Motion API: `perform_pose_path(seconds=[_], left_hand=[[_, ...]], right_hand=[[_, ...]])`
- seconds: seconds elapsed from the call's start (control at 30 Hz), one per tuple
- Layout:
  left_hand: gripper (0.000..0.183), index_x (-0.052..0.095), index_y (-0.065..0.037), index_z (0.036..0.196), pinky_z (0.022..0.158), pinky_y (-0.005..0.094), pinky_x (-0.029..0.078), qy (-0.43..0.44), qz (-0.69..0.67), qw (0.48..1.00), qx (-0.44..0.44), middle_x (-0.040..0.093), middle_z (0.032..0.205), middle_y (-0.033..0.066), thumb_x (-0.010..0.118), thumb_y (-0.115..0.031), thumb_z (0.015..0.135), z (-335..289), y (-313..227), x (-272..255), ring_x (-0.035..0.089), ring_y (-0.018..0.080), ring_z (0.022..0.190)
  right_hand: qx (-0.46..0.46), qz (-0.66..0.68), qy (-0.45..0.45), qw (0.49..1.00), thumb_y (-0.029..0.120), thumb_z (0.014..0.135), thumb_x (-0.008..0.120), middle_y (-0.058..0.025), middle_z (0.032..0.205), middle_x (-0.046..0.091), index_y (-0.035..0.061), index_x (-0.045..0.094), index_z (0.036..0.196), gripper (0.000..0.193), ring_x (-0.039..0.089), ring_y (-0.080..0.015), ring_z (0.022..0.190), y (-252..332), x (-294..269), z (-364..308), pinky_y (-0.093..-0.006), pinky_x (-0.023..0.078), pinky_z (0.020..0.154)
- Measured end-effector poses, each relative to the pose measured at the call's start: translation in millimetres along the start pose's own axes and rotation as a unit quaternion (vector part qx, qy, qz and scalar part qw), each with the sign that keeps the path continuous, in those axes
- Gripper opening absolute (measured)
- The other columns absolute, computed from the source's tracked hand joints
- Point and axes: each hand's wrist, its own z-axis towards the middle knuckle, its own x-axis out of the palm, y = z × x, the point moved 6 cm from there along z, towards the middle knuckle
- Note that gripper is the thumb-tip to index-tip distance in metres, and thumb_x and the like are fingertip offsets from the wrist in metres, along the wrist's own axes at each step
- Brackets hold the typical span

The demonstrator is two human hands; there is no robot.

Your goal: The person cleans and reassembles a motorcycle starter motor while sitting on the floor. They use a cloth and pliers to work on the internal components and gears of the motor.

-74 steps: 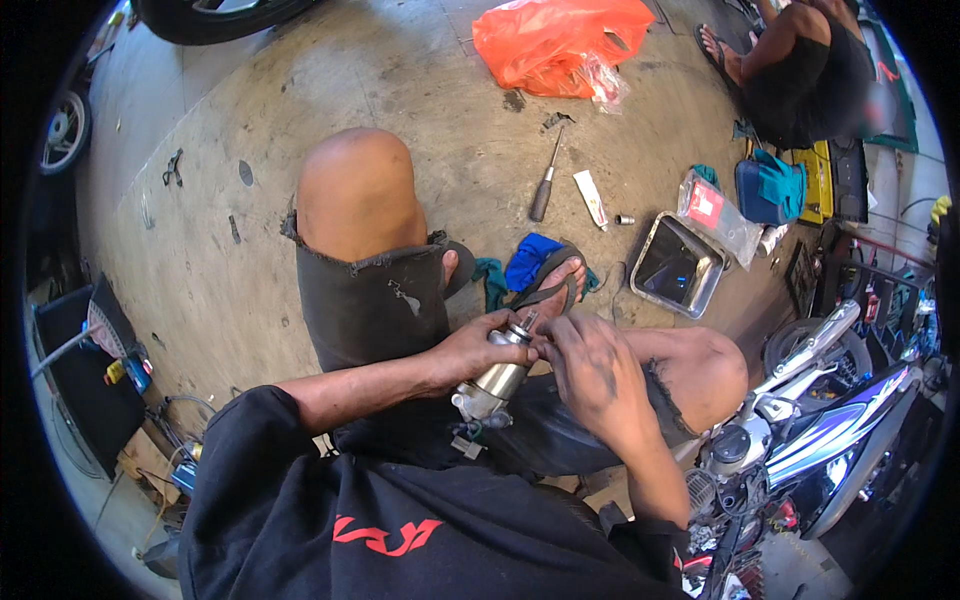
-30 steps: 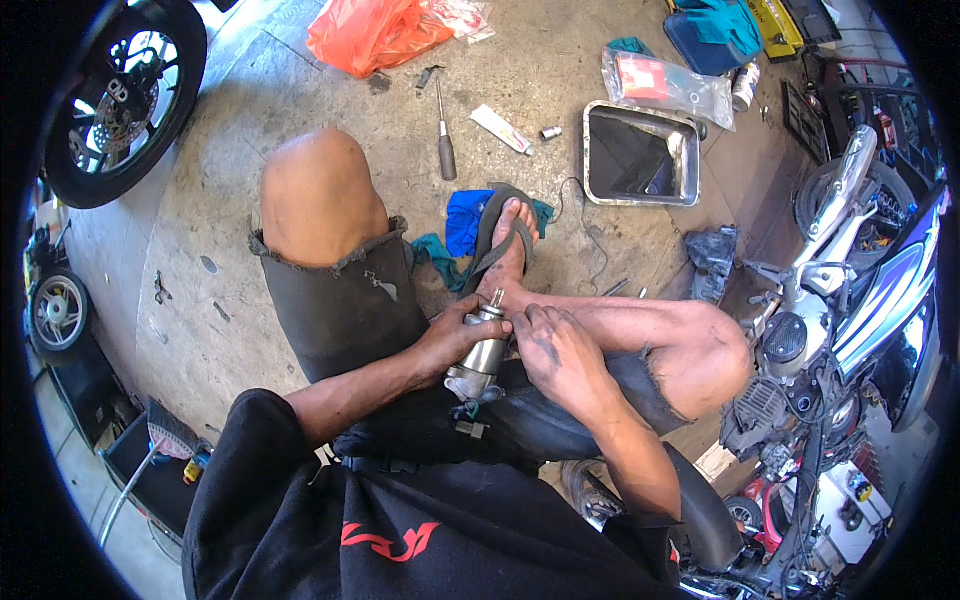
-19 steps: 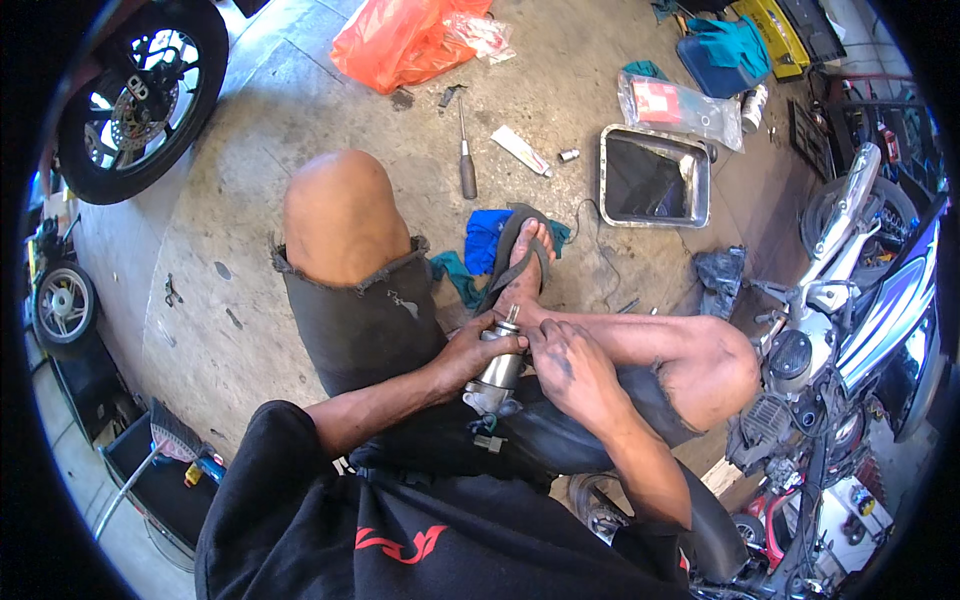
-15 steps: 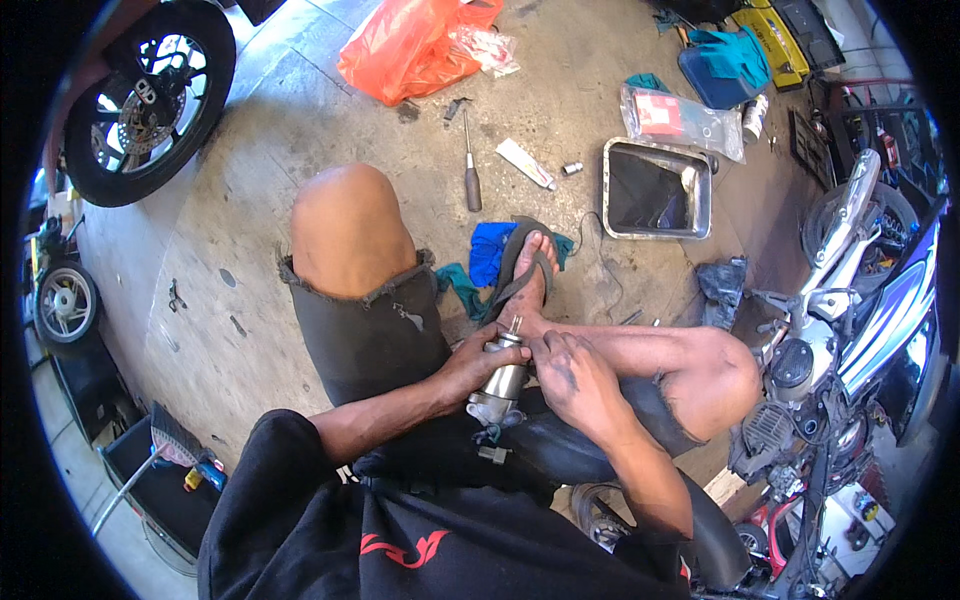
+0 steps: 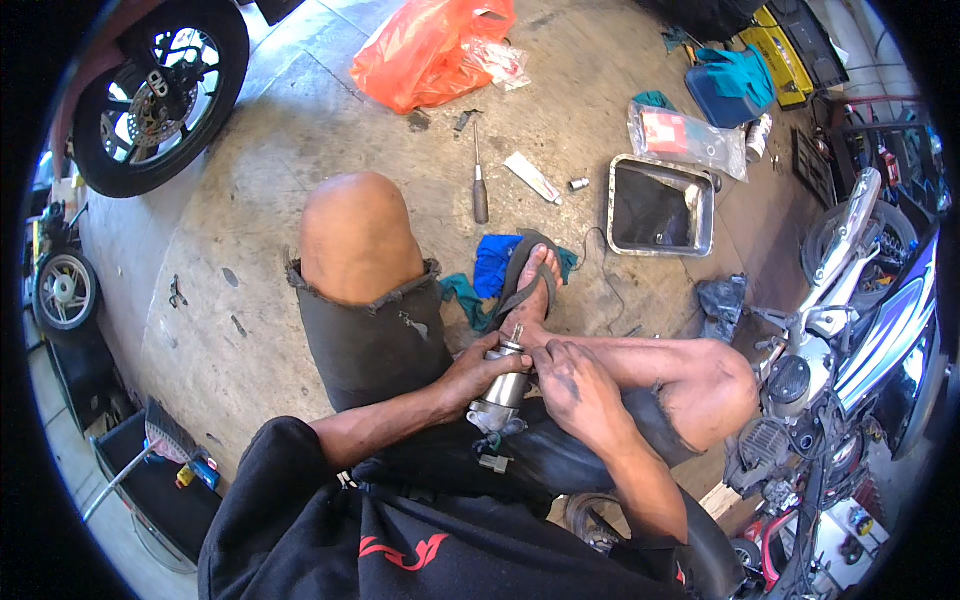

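Note:
A silver cylindrical part (image 5: 502, 388), like a small electric motor, is held over my lap. Thin prongs stand out of its far end, and a cast grey fitting with a short wire forms its near end. My left hand (image 5: 474, 374) is wrapped round the cylinder's left side, thumb across its upper part. Close against its right side, my right hand (image 5: 572, 385) has its fingers curled in and pressed together near the far end; whatever lies between its fingertips is hidden. A grey connector (image 5: 494, 462) hangs below the part, by my dark shorts.
On the floor ahead lie a screwdriver (image 5: 480, 190), a white tube (image 5: 532, 178), a small metal socket (image 5: 579, 184) and a metal tray (image 5: 612, 205). An orange plastic bag (image 5: 410, 60) sits farther off. A partly stripped motorcycle (image 5: 800, 370) stands at right, a wheel (image 5: 160, 100) at far left.
The whole scene sits slightly lower and to the right in the view. Both hands stay at the cylindrical part with almost the same hold.

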Motion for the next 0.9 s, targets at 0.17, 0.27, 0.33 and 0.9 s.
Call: perform_pose_path(seconds=[0.17, 0.27, 0.33, 0.9], left_hand=[[0.053, 0.056, -0.003, 0.12, 0.074, 0.0292, 0.05, 0.007, -0.025, 0.999, 0.022, 0.063, 0.102, 0.0065, 0.076, -0.036, 0.085, -1, 1, -3, 0.061, 0.0137, 0.089], [0.051, 0.056, -0.004, 0.119, 0.074, 0.0293, 0.05, 0.0, -0.019, 1.0, 0.019, 0.063, 0.101, 0.0062, 0.075, -0.036, 0.085, -8, -2, -7, 0.061, 0.0136, 0.088], [0.05, 0.056, -0.004, 0.118, 0.073, 0.0293, 0.05, -0.004, -0.023, 0.999, 0.032, 0.063, 0.101, 0.006, 0.076, -0.036, 0.085, -11, -2, -11, 0.061, 0.0137, 0.087], [0.051, 0.055, 0.0, 0.124, 0.08, 0.0335, 0.056, 0.106, -0.122, 0.987, 0.005, 0.067, 0.106, 0.0117, 0.072, -0.032, 0.088, -73, -79, -19, 0.07, 0.0216, 0.091]], right_hand=[[-0.006, -0.012, -0.005, 1.0, 0.011, 0.086, 0.053, -0.0189, 0.097, 0.06, -0.0027, 0.059, 0.108, 0.026, 0.06, -0.0328, 0.095, 8, -8, 4, -0.0413, 0.05, 0.083], [-0.007, -0.033, -0.003, 0.999, 0.011, 0.087, 0.053, -0.0189, 0.098, 0.061, -0.0025, 0.06, 0.107, 0.026, 0.06, -0.0322, 0.096, 13, -4, 8, -0.041, 0.05, 0.084], [-0.005, -0.046, 0.015, 0.999, 0.011, 0.087, 0.052, -0.0186, 0.098, 0.061, -0.0025, 0.059, 0.108, 0.025, 0.061, -0.0321, 0.097, 19, -4, 11, -0.0413, 0.05, 0.084], [-0.087, -0.061, 0.038, 0.994, 0.015, 0.081, 0.072, -0.0176, 0.115, 0.066, -0.0003, 0.063, 0.119, 0.042, 0.063, -0.0362, 0.106, 9, -175, 26, -0.0442, 0.05, 0.093]])
